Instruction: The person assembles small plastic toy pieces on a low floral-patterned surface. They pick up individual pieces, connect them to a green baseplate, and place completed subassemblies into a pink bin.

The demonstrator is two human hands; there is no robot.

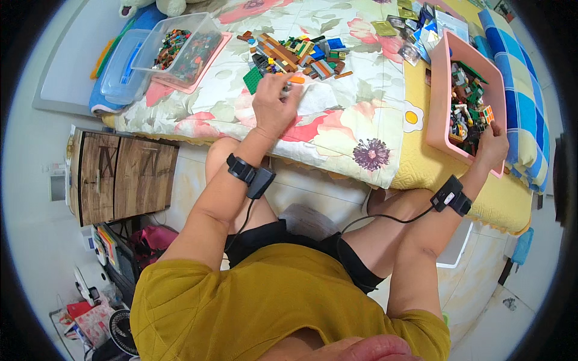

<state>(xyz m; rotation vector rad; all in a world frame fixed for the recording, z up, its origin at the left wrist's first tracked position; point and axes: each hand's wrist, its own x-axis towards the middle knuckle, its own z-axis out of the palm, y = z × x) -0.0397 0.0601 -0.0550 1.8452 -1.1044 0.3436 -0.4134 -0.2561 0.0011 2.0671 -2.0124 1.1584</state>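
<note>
My left hand (277,107) is above the near edge of a pile of toy building bricks (295,53), its fingers closed. A flat orange brick piece (296,79) sticks out by its fingertips, with a small grey part below; the fingers partly hide the grip. Beside that hand lies a green studded plate (252,79). At the right, my right hand (494,146) reaches over the near corner of a pink bin (440,102) holding mixed toy bricks. Its fingers are bent at a small orange-and-white brick piece (486,113), seemingly pinching it.
On the flowered bed cover (211,99) at far left, a clear plastic box (205,39) of small bricks stands beside its lid (123,66). Several packets (415,30) lie behind the bin. A blue checked pillow (512,90) flanks it. Wrist devices with a black cable (385,216) hang between my arms.
</note>
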